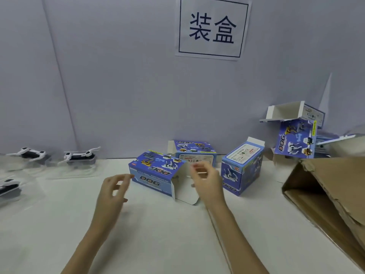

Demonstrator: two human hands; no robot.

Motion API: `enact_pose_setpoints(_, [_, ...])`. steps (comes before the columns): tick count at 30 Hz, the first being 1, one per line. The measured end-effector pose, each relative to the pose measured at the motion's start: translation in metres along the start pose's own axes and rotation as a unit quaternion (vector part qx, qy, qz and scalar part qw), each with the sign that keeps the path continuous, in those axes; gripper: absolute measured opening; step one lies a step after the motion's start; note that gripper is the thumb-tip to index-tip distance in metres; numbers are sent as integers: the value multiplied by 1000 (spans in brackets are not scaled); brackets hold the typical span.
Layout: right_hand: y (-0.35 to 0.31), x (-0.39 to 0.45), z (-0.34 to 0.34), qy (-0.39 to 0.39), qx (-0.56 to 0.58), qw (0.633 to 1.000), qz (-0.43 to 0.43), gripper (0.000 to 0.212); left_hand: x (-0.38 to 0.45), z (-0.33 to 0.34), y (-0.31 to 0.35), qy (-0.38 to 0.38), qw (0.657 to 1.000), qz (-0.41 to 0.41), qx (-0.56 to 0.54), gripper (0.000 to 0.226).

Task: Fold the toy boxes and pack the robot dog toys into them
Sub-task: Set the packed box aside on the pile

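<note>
1. White table top (158, 234), pale grey wall panel (118, 86) behind it; paper sign (212, 28) with two printed characters taped high on the wall.
2. Brown cardboard carton (331, 194) lies on its side at the right table edge, mouth open toward the left, flap torn.
3. Left side: three robot dog toys in clear plastic trays, white and black: one far left (27, 154), one beside it (81, 155), one nearer at the left frame edge (9, 186), cut off by the frame.
4. Open bare table in front of the hands, between the trays and the carton.
5. Toy box being folded (156, 173), blue with "DOG" print, lies on its side in the middle, long axis running left to right, open end with white flaps facing right and toward the camera.
6. Second blue box (194, 153) just behind it by the wall, side flap open.
7. Third blue box (242, 167) stands on end to the right, tilted a bit, top flap up.
8. Fourth blue box (296, 133) far right against the wall, upper flaps open, white inside showing.
9. Left hand (112, 192) just left of the folded box's end, fingers loosely curled, holds nothing, fingertips close to the box; contact unclear.
10. Right hand (207, 178) in front of the open end, fingers loosely bent, blurred; cannot tell if it pinches a flap.
</note>
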State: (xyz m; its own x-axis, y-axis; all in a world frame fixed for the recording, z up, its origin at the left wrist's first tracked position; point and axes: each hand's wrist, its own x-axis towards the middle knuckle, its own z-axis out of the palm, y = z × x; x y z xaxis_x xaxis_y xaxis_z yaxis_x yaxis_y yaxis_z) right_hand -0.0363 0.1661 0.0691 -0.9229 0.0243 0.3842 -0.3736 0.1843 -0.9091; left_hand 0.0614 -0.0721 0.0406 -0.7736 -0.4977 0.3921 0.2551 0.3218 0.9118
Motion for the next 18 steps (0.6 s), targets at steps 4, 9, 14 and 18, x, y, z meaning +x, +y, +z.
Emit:
enact_pose_setpoints(4, [18, -19, 36, -95, -117, 989, -3, 46, -6, 7, -14, -63, 959, 131, 244, 53])
enact_pose_setpoints(9, [26, -25, 59, -134, -147, 980, -12, 40, -10, 11, -27, -191, 906, 183, 330, 60])
enact_pose_setpoints(14, [30, -27, 63, -104, -145, 980, -90, 13, -11, 18, -31, -200, 886, 233, 348, 77])
enact_pose_setpoints(18, [11, -25, 48, -61, -141, 969, -194, 27, -11, 21, -23, -118, 868, 276, 395, 114])
